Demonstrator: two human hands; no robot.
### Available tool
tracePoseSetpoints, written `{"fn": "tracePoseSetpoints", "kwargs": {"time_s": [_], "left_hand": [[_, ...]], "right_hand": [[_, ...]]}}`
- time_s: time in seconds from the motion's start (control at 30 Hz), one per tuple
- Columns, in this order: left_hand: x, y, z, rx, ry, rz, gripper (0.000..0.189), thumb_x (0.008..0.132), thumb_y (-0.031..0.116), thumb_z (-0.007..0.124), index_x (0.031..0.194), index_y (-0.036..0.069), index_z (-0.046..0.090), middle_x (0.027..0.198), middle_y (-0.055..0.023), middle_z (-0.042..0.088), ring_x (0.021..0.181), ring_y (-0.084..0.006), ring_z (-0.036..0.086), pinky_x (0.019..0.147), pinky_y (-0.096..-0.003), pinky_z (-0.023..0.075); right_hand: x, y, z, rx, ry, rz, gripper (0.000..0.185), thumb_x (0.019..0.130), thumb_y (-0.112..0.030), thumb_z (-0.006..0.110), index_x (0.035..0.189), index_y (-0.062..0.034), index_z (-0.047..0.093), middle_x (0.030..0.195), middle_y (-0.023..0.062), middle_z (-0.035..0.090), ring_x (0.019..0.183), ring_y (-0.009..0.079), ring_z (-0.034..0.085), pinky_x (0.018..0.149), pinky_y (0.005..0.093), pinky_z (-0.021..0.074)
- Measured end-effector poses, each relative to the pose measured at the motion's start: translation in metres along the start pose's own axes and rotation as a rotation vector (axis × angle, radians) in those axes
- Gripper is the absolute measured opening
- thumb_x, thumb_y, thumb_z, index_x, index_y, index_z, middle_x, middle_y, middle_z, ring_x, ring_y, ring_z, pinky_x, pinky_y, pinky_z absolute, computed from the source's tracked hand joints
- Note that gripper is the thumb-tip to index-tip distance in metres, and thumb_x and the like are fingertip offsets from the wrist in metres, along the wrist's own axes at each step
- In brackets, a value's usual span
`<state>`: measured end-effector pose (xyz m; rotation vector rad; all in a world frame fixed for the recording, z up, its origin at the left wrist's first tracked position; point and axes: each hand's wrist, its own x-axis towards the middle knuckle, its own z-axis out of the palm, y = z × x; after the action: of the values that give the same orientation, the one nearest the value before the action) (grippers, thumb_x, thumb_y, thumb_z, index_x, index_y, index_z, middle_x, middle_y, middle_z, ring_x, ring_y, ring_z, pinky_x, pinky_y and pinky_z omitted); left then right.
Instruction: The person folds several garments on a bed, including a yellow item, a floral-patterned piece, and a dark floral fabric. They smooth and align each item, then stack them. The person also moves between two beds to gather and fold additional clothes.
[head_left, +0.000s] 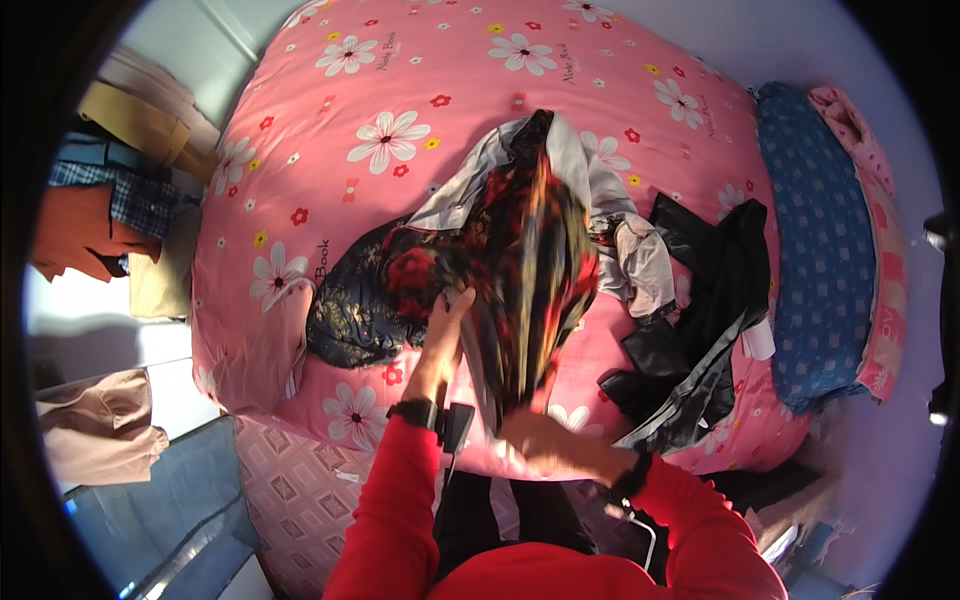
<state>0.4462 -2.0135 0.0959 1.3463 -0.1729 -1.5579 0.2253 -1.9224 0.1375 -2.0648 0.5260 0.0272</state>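
Note:
A dark floral garment (536, 262) with red flowers and a pale inner side lies partly raised over the pink bed sheet (337, 150). My left hand (448, 322) grips a fold near the garment's middle. Nearer my body, my right hand (536, 439) is blurred and closed at the garment's lower edge. Darker cloth with pale flowers, on the left, touches or belongs to the same garment. A pale sleeve-like part (641, 262) spreads to the right.
Black clothing (720, 300) lies right of the floral garment. Beyond it are a blue patterned pillow (817, 247) and a pink one (885, 300). Sheer pinkish cloth (262, 360) rests at the bed's left edge. Folded clothes (90, 225) sit farther left; a beige garment (105, 427) lies below them.

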Motion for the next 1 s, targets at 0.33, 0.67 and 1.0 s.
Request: {"fn": "tracePoseSetpoints", "kwargs": {"time_s": [0.33,0.67,1.0], "left_hand": [[-0.182,0.047,0.057,0.215,-0.598,-0.286,0.044,0.087,0.015,0.063,0.128,0.005,0.051,0.101,0.0014,0.058,0.089,-0.0087,0.055,0.078,-0.0262,0.0466],[-0.266,0.095,0.122,0.453,-1.423,-0.016,0.021,0.096,0.018,0.057,0.1,-0.002,0.056,0.089,-0.0032,0.059,0.084,-0.011,0.052,0.075,-0.0303,0.044],[-0.302,0.151,0.077,0.555,-1.125,0.146,0.02,0.096,0.013,0.056,0.111,-0.002,0.054,0.098,-0.006,0.06,0.088,-0.0139,0.054,0.081,-0.03,0.044]], "right_hand": [[-0.011,0.009,-0.052,-0.042,0.723,0.397,0.032,0.084,-0.02,0.059,0.114,-0.0088,0.06,0.096,0.0158,0.063,0.085,0.0303,0.064,0.07,0.0428,0.0525],[-0.048,-0.037,-0.091,1.219,0.325,0.274,0.032,0.085,-0.024,0.059,0.114,-0.0082,0.06,0.097,0.0162,0.063,0.088,0.0311,0.064,0.073,0.0425,0.0516],[-0.088,-0.035,-0.136,0.688,0.122,0.379,0.033,0.087,-0.028,0.059,0.114,-0.0076,0.06,0.098,0.0165,0.064,0.091,0.032,0.063,0.076,0.0423,0.0507]]}}
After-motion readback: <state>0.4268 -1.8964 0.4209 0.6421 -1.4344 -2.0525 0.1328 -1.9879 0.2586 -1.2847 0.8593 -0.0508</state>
